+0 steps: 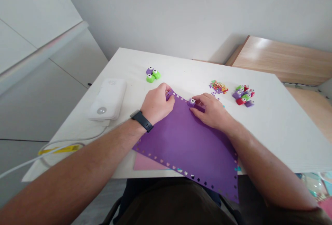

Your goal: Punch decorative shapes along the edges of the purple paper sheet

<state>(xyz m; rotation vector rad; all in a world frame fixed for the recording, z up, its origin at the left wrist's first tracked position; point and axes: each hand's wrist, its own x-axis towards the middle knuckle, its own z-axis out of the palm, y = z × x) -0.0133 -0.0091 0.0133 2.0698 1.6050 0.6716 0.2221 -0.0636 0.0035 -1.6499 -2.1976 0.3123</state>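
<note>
A purple foam sheet (186, 138) lies on the white table (272, 121), with small shapes punched along its edges. My left hand (157, 104), a black band at its wrist, is closed on the sheet's far corner. My right hand (211, 109) pinches a small purple craft punch (192, 102) that sits on the sheet's far edge, its fingers curled around it.
Small green and purple punches (152, 74) stand at the back. A heap of several coloured punches (243, 95) and a pile of paper bits (218, 87) lie at the right. A white device (108, 99) with a cable sits left. A pink sheet (145, 164) lies under the purple one.
</note>
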